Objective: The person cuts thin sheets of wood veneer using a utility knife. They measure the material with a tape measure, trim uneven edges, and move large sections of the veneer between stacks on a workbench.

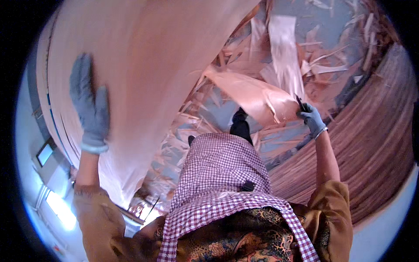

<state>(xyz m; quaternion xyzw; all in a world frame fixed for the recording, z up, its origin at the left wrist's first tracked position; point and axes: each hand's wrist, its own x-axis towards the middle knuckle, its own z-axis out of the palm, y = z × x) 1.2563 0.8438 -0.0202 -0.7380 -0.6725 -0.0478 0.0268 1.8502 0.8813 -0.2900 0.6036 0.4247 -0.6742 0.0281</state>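
Glare burns out the window (61,210) at lower left, and soft light washes the broad pale sheet (144,65), while the stacked layers (362,139) at right sit dimmer. Black vignetting rings the view, straight edges bow, and the floor scraps (283,43) look softly blurred.

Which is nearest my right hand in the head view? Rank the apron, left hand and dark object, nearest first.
1. Dark object: in the right hand.
2. Checked apron: lower middle.
3. Left hand: far left.

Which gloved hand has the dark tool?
The right hand: it grips the dark tool beside the orange-tan strip. The left hand is empty, open over the large pale sheet.
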